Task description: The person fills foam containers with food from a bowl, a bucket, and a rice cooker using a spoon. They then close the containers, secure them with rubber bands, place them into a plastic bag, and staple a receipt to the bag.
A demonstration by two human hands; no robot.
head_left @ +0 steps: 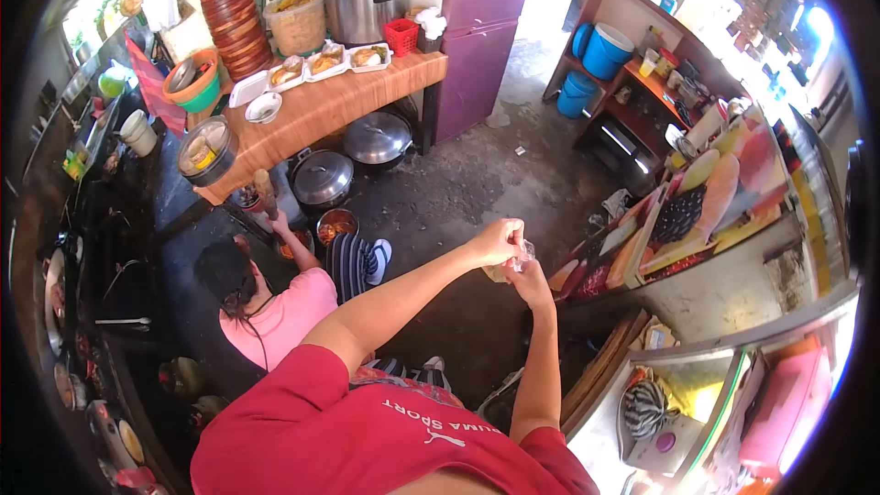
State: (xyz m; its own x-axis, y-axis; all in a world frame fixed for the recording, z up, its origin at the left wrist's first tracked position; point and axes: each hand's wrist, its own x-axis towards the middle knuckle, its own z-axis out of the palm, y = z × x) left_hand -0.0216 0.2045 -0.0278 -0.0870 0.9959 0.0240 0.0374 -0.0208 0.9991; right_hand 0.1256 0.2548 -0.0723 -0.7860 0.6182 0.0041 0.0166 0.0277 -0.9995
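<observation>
Both my hands meet over the floor near the middle of the view, in front of my red shirt. My left hand (500,245) is closed, its fingers pinched at the upper edge of a small clear plastic bag (498,272). Just to its right, my right hand (529,280) closes on the same bag's crumpled plastic. The bag hangs between and below the fingers, partly hidden by them; whether anything is inside cannot be made out.
A person in pink (284,312) crouches at the lower left beside a pot of red food (336,225). Lidded pots (323,178) sit under the wooden table (302,124), which holds open food boxes (368,57). Shelves (632,115) and a picture-covered counter (678,211) are at right.
</observation>
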